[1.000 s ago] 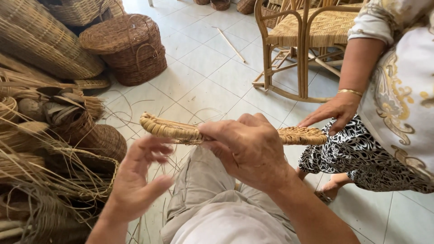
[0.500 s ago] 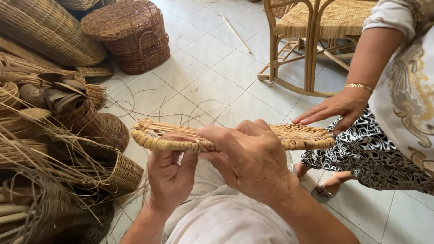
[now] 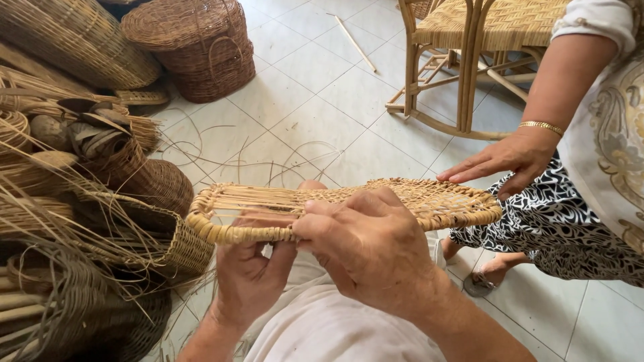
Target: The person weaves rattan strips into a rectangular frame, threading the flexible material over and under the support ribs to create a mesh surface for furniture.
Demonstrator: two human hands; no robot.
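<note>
Head view: both hands point(image 3: 362, 248) grip woven frame's point(image 3: 429, 198) edge (baskets point(image 3: 134, 194) crowd left).

One flat oval woven rattan panel point(image 3: 349, 204) is in view, with three hands at it: the person's left hand point(image 3: 249, 268), the person's right hand point(image 3: 365, 245), and one hand of a second person point(image 3: 500, 161) wearing one gold bangle point(image 3: 542, 125). One lidded round wicker basket point(image 3: 194, 43) and one rattan chair point(image 3: 483, 40) stand on the tiled floor point(image 3: 315, 100), where one loose stick point(image 3: 355, 41) lies. At the left edge one large woven basket point(image 3: 74, 40) leans; the smaller baskets and reed bundles heaped below it overlap too much to count.
</note>
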